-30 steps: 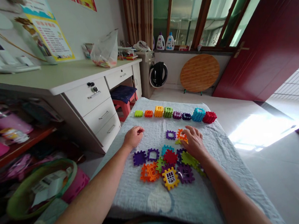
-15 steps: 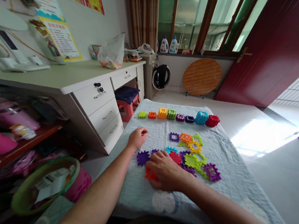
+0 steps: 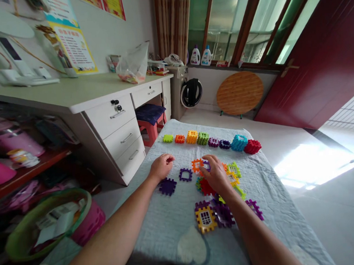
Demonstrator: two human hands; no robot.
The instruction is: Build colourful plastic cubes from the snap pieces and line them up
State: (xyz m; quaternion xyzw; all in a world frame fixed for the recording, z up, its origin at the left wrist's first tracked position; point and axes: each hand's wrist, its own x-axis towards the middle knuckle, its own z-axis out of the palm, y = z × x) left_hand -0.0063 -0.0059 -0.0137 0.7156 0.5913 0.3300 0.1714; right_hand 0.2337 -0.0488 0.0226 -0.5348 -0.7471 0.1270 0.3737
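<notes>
My left hand [image 3: 162,167] rests on the cloth, fingers curled together, nothing visible in them. Below it lies a dark purple square piece [image 3: 168,186], with a purple frame [image 3: 185,174] to its right. My right hand [image 3: 215,172] reaches over the loose pieces, its thumb and fingertips closed at the right edge of an orange frame [image 3: 197,165]; a blue-purple frame is partly under the fingers. Red, green and yellow pieces lie partly hidden below that hand. Nearer me are a yellow window piece [image 3: 206,219] and purple pieces [image 3: 224,214].
A row of stacked pieces runs along the far side, from light green [image 3: 168,138] through yellow [image 3: 191,137] and cyan [image 3: 238,142] to red [image 3: 253,146]. A white desk [image 3: 112,125] and a basket [image 3: 88,213] stand at the left.
My right hand has moved forward and right, from the red-orange piece to the orange frame. That near piece is gone from its spot, and several purple and yellow pieces have shifted. My left hand stays.
</notes>
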